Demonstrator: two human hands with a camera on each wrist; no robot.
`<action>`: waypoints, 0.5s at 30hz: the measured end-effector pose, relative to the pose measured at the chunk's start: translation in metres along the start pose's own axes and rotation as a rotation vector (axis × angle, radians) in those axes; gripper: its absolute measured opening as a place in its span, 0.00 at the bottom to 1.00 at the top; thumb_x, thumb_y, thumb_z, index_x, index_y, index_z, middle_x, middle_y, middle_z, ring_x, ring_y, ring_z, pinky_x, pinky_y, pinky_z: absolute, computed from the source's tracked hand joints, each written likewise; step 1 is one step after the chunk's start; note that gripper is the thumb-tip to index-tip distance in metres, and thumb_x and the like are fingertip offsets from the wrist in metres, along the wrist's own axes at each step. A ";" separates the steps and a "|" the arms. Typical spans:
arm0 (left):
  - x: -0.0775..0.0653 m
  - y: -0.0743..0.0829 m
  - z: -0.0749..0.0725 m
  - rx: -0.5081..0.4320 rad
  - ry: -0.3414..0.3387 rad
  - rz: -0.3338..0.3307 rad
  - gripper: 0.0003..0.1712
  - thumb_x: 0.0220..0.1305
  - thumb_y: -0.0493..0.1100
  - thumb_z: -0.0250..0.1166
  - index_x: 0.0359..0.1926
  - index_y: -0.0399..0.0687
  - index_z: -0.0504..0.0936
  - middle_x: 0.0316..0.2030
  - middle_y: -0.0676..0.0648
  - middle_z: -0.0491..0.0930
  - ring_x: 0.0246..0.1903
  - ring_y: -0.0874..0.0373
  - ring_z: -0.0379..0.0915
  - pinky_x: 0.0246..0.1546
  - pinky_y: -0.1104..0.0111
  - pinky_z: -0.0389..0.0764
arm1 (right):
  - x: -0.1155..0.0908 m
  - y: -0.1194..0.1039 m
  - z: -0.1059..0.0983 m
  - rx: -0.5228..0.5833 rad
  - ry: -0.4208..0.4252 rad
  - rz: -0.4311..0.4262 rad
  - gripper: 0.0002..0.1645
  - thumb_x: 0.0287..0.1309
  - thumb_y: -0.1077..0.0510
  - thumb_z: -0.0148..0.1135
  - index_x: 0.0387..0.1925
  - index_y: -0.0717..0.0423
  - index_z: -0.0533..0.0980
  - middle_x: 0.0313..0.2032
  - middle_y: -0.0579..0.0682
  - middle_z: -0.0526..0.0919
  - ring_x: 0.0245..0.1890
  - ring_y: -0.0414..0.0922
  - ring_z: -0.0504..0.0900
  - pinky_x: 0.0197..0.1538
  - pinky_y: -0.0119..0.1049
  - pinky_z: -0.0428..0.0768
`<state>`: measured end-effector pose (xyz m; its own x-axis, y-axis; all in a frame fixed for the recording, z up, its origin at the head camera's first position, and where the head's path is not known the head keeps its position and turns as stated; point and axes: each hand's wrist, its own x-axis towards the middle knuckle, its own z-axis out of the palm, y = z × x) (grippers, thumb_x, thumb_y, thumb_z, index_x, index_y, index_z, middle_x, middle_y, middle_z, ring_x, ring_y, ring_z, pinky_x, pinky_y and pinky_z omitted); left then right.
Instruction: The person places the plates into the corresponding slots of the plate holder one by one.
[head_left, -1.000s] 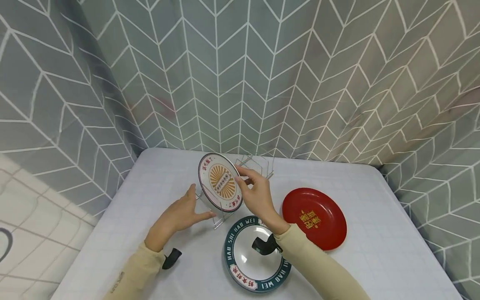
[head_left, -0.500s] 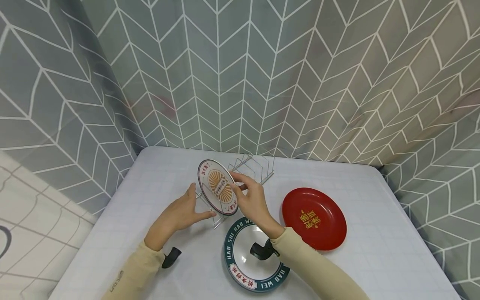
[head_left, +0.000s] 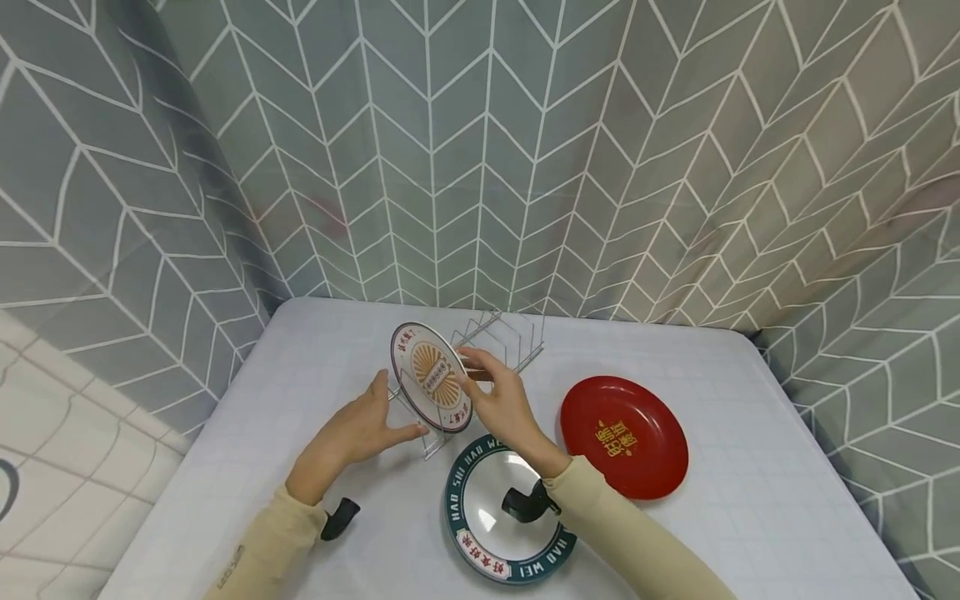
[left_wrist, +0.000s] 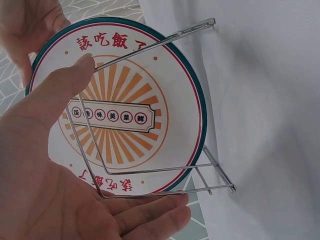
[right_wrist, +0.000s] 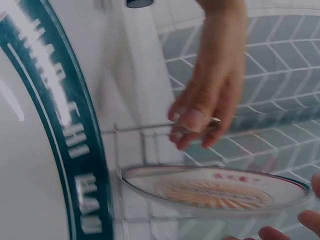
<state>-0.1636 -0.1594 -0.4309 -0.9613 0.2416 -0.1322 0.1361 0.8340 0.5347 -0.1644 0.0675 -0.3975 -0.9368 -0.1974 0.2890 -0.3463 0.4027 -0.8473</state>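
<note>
A white plate (head_left: 430, 377) with a dark rim and an orange sunburst stands tilted on edge in the near-left part of a wire dish rack (head_left: 531, 357). My right hand (head_left: 504, 402) pinches the plate's right edge; in the left wrist view its fingers (left_wrist: 37, 20) show behind the rim. At the rack's left end, my left hand (head_left: 365, 431) holds the wire frame. Its thumb (left_wrist: 75, 75) lies at the wire's top in the left wrist view, with the other fingers along the lower wires. The right wrist view shows the plate (right_wrist: 215, 190) nearly edge-on.
A white plate with a wide green lettered rim (head_left: 480, 557) lies nearer, partly under the right forearm. To the right lies a red oval plate (head_left: 637, 433) with gold characters. A patterned curtain (head_left: 480, 167) hangs behind the white-covered table (head_left: 750, 467).
The sunburst plate has come down and slightly left into the rack, with my right hand moving along with it. My left hand has stayed at the rack's end.
</note>
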 end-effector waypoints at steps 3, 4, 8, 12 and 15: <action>-0.001 0.000 0.005 -0.004 -0.001 0.000 0.71 0.53 0.70 0.68 0.73 0.25 0.38 0.71 0.23 0.50 0.66 0.30 0.61 0.60 0.44 0.70 | -0.011 0.005 -0.014 -0.002 0.017 0.014 0.28 0.65 0.55 0.62 0.65 0.48 0.71 0.57 0.55 0.80 0.56 0.53 0.79 0.52 0.49 0.82; -0.002 0.000 0.006 -0.002 -0.001 0.000 0.71 0.52 0.70 0.67 0.72 0.25 0.39 0.71 0.24 0.51 0.66 0.31 0.61 0.60 0.44 0.70 | -0.016 0.008 -0.021 -0.002 0.024 0.022 0.28 0.65 0.54 0.63 0.65 0.48 0.71 0.57 0.55 0.80 0.56 0.53 0.79 0.51 0.47 0.83; -0.003 0.002 0.007 0.019 0.003 0.007 0.71 0.52 0.71 0.67 0.72 0.24 0.41 0.70 0.23 0.52 0.65 0.31 0.63 0.59 0.45 0.72 | -0.044 0.031 -0.046 -0.044 0.040 0.075 0.24 0.64 0.54 0.63 0.61 0.50 0.74 0.53 0.53 0.83 0.52 0.51 0.81 0.49 0.45 0.83; -0.002 0.001 0.004 0.042 0.013 0.012 0.70 0.52 0.70 0.67 0.71 0.24 0.42 0.69 0.22 0.55 0.62 0.31 0.67 0.56 0.46 0.75 | -0.068 0.055 -0.062 -0.108 0.028 0.183 0.20 0.62 0.58 0.65 0.56 0.51 0.78 0.51 0.52 0.85 0.51 0.49 0.82 0.51 0.44 0.83; -0.001 -0.001 0.001 0.047 0.025 0.023 0.69 0.52 0.70 0.67 0.71 0.23 0.43 0.68 0.21 0.56 0.60 0.31 0.69 0.54 0.46 0.76 | -0.078 0.067 -0.068 -0.109 -0.023 0.253 0.19 0.62 0.59 0.64 0.55 0.53 0.78 0.52 0.52 0.85 0.52 0.50 0.82 0.53 0.40 0.82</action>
<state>-0.1624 -0.1601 -0.4327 -0.9635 0.2486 -0.0990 0.1685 0.8512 0.4971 -0.1176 0.1704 -0.4465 -0.9932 -0.0982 0.0631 -0.1062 0.5351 -0.8381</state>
